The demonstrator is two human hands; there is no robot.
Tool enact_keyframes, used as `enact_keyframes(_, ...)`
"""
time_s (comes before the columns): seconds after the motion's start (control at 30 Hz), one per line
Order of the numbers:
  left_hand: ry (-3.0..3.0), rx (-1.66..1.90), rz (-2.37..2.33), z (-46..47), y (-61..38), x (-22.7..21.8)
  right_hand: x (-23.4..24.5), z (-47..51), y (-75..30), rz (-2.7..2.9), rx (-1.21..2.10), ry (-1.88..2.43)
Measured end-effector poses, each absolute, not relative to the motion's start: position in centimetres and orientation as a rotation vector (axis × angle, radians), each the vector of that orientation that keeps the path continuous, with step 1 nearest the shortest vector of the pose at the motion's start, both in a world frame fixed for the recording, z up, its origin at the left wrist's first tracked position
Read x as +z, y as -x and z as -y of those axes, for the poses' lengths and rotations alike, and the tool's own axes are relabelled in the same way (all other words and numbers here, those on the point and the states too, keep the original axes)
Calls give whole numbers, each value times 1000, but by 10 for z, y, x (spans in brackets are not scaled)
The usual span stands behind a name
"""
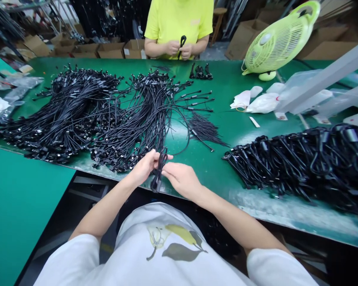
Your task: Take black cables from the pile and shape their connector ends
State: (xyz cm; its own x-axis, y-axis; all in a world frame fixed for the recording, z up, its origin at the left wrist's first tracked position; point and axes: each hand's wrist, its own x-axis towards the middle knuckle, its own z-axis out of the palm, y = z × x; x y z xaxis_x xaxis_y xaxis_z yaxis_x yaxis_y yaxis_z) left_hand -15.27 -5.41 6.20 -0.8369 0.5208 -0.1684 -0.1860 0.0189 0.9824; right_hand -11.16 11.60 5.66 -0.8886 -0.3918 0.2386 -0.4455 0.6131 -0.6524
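A black cable (157,176), folded into a bundle, is held between my hands at the table's front edge. My left hand (148,165) is closed round its left side. From the right, the fingers of my right hand (180,176) close on the same bundle. Just beyond lies a pile of loose black cables (146,107), with a second pile (74,99) to its left. A heap of short thin black ties (204,129) rests past my right hand. Folded cable bundles (298,159) are stacked in a long row on the right.
Across the green table (203,171), a person in a yellow shirt (179,24) holds a black cable; a few bundles (201,71) lie nearby. A green fan (280,39) stands at the back right. White plastic bags (265,102) and a slanted grey post (325,77) are near it.
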Motion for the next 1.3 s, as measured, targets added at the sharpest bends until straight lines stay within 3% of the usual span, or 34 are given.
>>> enact_keyframes(0.17, -682, 1775, -1992, 61, 137, 76, 45, -119, 117, 2791, 1535, -636)
enact_keyframes(0.23, -627, 1824, -2023, 60, 131, 70, 44, -122, 119, 2784, 1445, -608)
enact_keyframes(0.4, -196, 2052, -1967, 47, 123, 50, 48, -119, 112, 2700, 868, -577)
enact_keyframes(0.47, -172, 2077, -1814, 42, 118, 47, 49, -116, 110, 2674, 911, -575)
enact_keyframes(0.53, -252, 2065, -1826, 40, 114, 46, 49, -113, 109, 2659, 1252, -531)
enact_keyframes(0.67, -366, 2075, -2134, 39, 112, 42, 49, -115, 115, 2450, 2356, -213)
enact_keyframes(0.73, -285, 2095, -2040, 40, 116, 42, 54, -123, 120, 2458, 2567, -178)
enact_keyframes(0.93, -3, 2266, -1536, 45, 118, 59, 84, -151, 131, 2445, 1923, -177)
enact_keyframes(1.3, -254, 1934, -1708, 50, 112, 61, 86, -129, 132, 2283, 2310, -408)
